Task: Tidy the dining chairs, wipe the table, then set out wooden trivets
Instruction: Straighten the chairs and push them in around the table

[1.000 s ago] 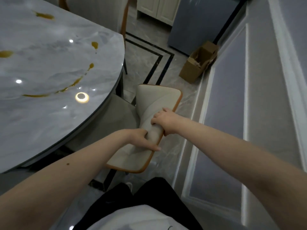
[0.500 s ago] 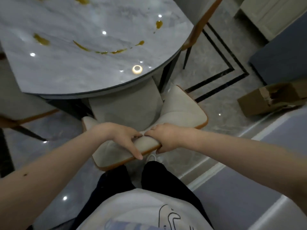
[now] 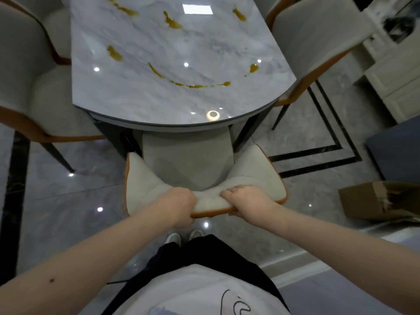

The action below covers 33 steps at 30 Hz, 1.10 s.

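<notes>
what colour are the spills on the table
Yellow-brown spills on the grey marble-patterned table, shown in the head view.

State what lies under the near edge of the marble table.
The front of a chair's seat is tucked under the table, beside dark legs. Anything further beneath is hidden by the tabletop.

The person has bare forearms with no sleeves in sight, a small dark mole (image 3: 52,280) on the left one. A white T-shirt (image 3: 186,292) bears a thin black line drawing (image 3: 236,303); dark trousers (image 3: 204,251); pale shoes (image 3: 173,238).
</notes>
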### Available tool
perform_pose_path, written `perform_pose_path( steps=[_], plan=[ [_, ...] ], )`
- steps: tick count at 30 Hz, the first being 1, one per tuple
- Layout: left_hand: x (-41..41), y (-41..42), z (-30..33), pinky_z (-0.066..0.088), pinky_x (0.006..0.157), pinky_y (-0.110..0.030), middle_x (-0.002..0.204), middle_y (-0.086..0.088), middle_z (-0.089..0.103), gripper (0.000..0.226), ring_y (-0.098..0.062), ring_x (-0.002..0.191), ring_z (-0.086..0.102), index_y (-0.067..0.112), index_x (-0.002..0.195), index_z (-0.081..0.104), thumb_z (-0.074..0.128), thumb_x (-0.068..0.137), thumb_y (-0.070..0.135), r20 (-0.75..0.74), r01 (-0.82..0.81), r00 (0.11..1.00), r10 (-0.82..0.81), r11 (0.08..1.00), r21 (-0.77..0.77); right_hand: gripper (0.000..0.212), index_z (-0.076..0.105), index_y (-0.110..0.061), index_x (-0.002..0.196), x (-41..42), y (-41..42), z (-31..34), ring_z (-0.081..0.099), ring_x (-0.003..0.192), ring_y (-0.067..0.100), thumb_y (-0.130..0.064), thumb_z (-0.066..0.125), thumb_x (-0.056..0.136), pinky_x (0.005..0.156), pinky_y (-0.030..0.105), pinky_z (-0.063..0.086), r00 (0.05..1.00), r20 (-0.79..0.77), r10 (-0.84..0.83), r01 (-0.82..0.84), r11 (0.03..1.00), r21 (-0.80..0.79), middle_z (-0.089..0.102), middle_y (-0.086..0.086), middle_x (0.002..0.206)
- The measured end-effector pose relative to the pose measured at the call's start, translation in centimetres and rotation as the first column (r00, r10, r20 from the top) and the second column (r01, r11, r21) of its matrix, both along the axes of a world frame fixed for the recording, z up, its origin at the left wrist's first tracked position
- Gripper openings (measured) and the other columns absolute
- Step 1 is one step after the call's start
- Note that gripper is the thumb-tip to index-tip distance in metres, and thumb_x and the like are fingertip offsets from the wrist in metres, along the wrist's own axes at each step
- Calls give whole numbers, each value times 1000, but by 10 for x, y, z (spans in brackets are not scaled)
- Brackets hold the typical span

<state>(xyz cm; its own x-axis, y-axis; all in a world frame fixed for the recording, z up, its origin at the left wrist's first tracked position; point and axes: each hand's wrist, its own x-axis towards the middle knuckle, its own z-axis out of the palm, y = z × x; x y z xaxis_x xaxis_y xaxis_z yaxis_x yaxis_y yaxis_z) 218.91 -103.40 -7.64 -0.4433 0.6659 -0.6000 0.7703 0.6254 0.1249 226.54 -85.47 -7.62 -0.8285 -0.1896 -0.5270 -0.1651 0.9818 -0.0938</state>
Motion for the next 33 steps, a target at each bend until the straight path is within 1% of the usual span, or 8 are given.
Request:
perform_pose_path(
  steps=[3, 6, 13, 16, 19, 23, 27, 33],
  plan=[
    [2, 6, 8, 46, 86, -30, 114, -8, 61, 34, -24, 104, 60, 12, 111, 60, 59, 87, 35, 0, 30, 1000, -30, 997, -76, 38, 50, -19, 118, 1, 1, 0, 59, 108, 24, -35, 63, 86, 87, 35, 44, 999, -25, 41, -41, 999, -21, 62, 3, 117],
    [3, 17, 15, 49, 84, -29, 109, -7, 62, 29, -23, 99, 62, 11, 109, 61, 61, 86, 28, -6, 50, 999, -52, 983, -175, 33, 50, -18, 117, -1, 4, -2, 60, 106, 26, -32, 60, 88, 86, 35, 45, 996, -20, 92, -92, 996, -21, 63, 4, 115],
    [13, 26, 16, 44, 98, -30, 126, -7, 55, 33, -23, 114, 55, 12, 124, 53, 52, 93, 25, -22, -3, 1000, -4, 952, -307, 28, 50, -10, 118, -5, 13, -10, 61, 102, 31, -18, 56, 92, 83, 39, 46, 964, 4, 267, -267, 963, -17, 63, 11, 115],
    [19, 32, 11, 44, 98, -30, 124, -5, 56, 35, -22, 114, 55, 14, 126, 54, 52, 93, 26, -12, -41, 999, 39, 952, -303, 27, 50, -11, 117, -2, 23, -11, 62, 100, 31, -16, 57, 91, 82, 39, 46, 953, 11, 304, -304, 953, -13, 64, 11, 113],
    [26, 41, 12, 42, 97, -31, 128, -8, 54, 37, -25, 116, 54, 12, 127, 51, 52, 93, 26, -18, -30, 1000, 26, 945, -325, 30, 50, -11, 116, 1, 32, -11, 62, 101, 31, -17, 59, 89, 82, 39, 46, 947, 18, 321, -320, 947, -18, 64, 11, 113],
    [31, 51, 14, 41, 97, -31, 129, -9, 53, 36, -26, 118, 54, 11, 126, 51, 55, 92, 24, -26, -45, 999, 39, 958, -285, 27, 51, -12, 116, 3, 41, -5, 61, 103, 32, -19, 57, 90, 82, 39, 45, 946, -4, 323, -323, 946, -35, 65, 10, 113],
    [31, 54, 13, 42, 96, -30, 127, -8, 54, 34, -24, 117, 54, 11, 123, 52, 54, 92, 23, -34, -47, 999, 39, 961, -272, 26, 50, -14, 116, 3, 46, -2, 61, 102, 32, -23, 55, 92, 81, 38, 45, 942, -15, 337, -337, 941, -23, 65, 9, 112],
    [30, 63, 14, 44, 93, -29, 123, -7, 56, 30, -23, 113, 56, 11, 120, 54, 55, 92, 23, -31, -60, 998, 54, 968, -242, 31, 51, -15, 115, 0, 58, -1, 61, 100, 31, -34, 58, 90, 78, 38, 45, 930, -45, 364, -365, 931, -5, 65, 8, 109]
  ],
)
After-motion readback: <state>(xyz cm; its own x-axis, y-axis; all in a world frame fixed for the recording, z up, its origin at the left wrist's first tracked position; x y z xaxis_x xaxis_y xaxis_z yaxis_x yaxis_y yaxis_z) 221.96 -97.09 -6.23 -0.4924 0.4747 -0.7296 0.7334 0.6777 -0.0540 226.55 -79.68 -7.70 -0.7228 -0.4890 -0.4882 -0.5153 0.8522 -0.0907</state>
